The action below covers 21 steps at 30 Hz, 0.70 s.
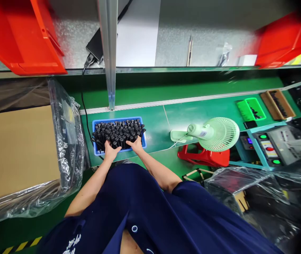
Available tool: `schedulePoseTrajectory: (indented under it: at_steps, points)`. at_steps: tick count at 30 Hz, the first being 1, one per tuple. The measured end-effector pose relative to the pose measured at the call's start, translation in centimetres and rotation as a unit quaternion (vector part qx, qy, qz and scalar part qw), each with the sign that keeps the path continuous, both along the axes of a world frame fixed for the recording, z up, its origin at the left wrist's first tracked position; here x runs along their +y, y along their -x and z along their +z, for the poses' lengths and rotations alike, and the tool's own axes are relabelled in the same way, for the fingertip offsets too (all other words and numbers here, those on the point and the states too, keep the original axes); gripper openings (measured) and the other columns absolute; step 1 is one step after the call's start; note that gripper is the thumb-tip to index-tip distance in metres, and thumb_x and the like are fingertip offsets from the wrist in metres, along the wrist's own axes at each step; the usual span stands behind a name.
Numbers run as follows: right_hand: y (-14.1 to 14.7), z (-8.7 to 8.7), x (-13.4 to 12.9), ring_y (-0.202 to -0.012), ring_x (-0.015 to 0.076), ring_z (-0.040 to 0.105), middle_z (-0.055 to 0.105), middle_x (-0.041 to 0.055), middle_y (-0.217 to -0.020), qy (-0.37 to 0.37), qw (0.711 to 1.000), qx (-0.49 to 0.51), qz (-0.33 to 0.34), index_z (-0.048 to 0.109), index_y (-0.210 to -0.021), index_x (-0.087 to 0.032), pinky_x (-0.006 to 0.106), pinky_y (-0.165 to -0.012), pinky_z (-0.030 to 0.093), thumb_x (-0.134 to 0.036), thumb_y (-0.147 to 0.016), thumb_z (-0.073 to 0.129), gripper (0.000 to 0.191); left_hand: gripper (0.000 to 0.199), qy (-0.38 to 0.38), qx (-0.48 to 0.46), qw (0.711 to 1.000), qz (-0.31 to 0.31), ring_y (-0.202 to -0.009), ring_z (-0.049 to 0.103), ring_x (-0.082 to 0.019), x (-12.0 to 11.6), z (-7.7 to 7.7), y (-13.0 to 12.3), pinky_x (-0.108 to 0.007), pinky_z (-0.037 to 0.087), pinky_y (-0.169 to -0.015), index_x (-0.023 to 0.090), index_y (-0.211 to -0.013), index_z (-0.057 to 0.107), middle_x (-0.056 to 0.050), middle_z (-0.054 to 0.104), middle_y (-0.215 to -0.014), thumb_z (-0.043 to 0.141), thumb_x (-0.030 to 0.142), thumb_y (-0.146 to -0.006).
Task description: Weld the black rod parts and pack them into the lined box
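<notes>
A blue bin on the green table is packed with black rod-like parts, many standing upright with rounded tops. My left hand rests at the bin's near side, thumb and fingers spread against the parts. To its right, my right hand touches the parts near the bin's right front corner, its thumb stretched toward the left. Some fingertips of both hands are hidden among the black parts.
A green fan stands right of the bin, with a red stool below. A plastic-wrapped carton is at left. A metal post and shelf with red bins rise behind. A black cable hangs left of the bin.
</notes>
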State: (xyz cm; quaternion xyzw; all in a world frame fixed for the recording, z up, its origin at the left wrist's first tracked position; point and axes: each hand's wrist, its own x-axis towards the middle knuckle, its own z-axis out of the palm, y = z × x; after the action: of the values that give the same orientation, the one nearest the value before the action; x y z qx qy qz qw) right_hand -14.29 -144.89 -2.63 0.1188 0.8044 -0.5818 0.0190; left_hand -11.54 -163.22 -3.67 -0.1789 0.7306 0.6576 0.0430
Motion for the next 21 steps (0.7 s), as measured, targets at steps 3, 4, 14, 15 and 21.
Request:
schedulePoseTrajectory:
  at_steps: [3,4,14,15,21]
  points:
    - [0.1,0.0,-0.2,-0.122,0.0282,0.051,0.059,0.0121,-0.125,-0.05,0.999,0.008,-0.004,0.052,-0.119,-0.017,0.044,-0.108,0.038,-0.042,-0.059,0.082,0.072,0.106,0.105,-0.011,0.994,-0.012,-0.143,0.027,-0.037,0.7,0.3,1.0,-0.049,0.022,-0.118,0.015,-0.139,0.035,-0.021,0.036,-0.149,0.089,0.023,-0.048]
    - [0.2,0.0,-0.2,-0.122,0.0282,0.051,0.058,0.0119,-0.126,-0.048,0.999,0.012,0.001,0.052,-0.12,-0.017,0.045,-0.109,0.037,-0.042,-0.057,0.084,0.075,0.105,0.119,-0.01,0.993,-0.009,-0.142,0.029,-0.039,0.8,0.4,1.3,-0.05,0.023,-0.118,0.014,-0.138,0.037,-0.021,0.038,-0.147,0.089,0.025,-0.048]
    - [1.5,-0.1,-1.0,-0.113,0.0249,0.057,0.067,0.0091,-0.114,0.163,0.982,0.007,0.097,0.056,-0.116,-0.017,0.045,-0.105,0.042,-0.044,-0.054,0.087,0.074,0.054,-0.038,0.051,0.988,-0.137,-0.117,0.057,-0.029,1.1,0.6,3.0,-0.047,0.041,-0.107,0.016,-0.108,0.065,-0.012,0.066,-0.116,0.082,0.031,-0.059]
    - [1.6,0.0,-1.1,-0.112,0.0248,0.058,0.067,0.0088,-0.113,0.163,0.981,0.005,0.105,0.058,-0.113,-0.017,0.045,-0.105,0.042,-0.044,-0.054,0.086,0.071,0.051,-0.048,0.051,0.986,-0.149,-0.114,0.059,-0.029,1.1,0.6,3.1,-0.047,0.042,-0.106,0.017,-0.106,0.066,-0.011,0.068,-0.114,0.082,0.031,-0.06]
    - [2.4,1.5,-1.5,-0.105,0.0244,0.061,0.069,0.0069,-0.109,0.162,0.975,0.008,0.15,0.063,-0.108,-0.017,0.044,-0.104,0.044,-0.046,-0.054,0.087,0.066,0.07,-0.03,0.024,0.994,-0.1,-0.126,0.052,-0.031,1.1,1.1,3.3,-0.046,0.037,-0.113,0.018,-0.121,0.062,-0.009,0.065,-0.123,0.085,0.029,-0.055]
